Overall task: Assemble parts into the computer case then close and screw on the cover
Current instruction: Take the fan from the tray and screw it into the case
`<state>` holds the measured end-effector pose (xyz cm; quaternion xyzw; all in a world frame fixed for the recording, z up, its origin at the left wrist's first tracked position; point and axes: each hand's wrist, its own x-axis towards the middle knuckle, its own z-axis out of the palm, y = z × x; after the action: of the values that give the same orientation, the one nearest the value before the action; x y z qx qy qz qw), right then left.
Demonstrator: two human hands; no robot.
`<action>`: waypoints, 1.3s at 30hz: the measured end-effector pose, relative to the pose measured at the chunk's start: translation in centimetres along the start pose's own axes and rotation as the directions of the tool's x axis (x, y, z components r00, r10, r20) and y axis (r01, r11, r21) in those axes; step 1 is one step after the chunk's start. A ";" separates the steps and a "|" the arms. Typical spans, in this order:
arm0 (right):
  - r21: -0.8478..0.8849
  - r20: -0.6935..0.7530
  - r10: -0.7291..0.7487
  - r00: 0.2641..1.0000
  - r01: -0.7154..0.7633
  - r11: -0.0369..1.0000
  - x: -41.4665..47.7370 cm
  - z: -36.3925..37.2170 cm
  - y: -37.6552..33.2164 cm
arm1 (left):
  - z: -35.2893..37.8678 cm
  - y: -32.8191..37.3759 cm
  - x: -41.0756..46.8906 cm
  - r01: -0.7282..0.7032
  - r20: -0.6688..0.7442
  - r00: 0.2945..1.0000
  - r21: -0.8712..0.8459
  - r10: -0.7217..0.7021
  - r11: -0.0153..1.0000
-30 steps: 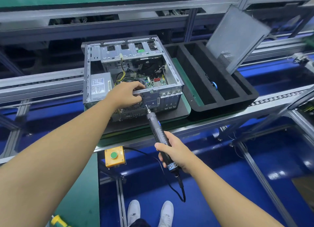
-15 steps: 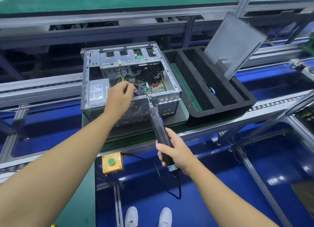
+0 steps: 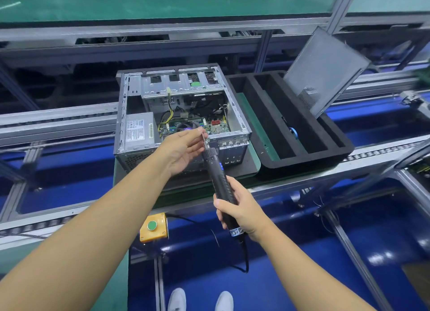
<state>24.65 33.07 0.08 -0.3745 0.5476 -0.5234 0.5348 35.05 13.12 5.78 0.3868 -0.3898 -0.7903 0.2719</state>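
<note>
Above case [image 3: 120, 124], screwdriver [image 3: 217, 173] tip sits between left fingers [image 3: 195, 134].

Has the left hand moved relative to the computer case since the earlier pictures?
Yes. The left hand drew back from inside the computer case toward its near rim, and now pinches the screwdriver bit.

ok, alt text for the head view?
A right hand holds a screwdriver aimed at an open computer case, while the left hand pinches its bit. A black foam tray right of the case holds the leaning cover.
</note>
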 end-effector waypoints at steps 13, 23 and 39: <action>0.040 -0.031 -0.009 0.999 0.011 0.999 0.8 -0.1 0.7 | -0.2 2.5 -0.1 -0.043 -0.046 0.997 0.427 0.069 0.903; 0.098 -0.097 -0.011 0.995 0.021 0.995 1.1 -1.6 0.9 | -3.6 5.3 7.1 -0.009 0.030 0.998 0.945 0.058 -0.326; 0.101 -0.052 0.002 0.999 0.003 0.995 0.0 -1.7 1.9 | -4.8 6.5 4.8 -0.217 0.216 0.974 0.976 -0.066 -0.012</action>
<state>23.28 33.70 -1.95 -0.3333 0.5339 -0.5602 0.5385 37.14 4.10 7.30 0.3619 -0.8798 -0.2973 -0.0809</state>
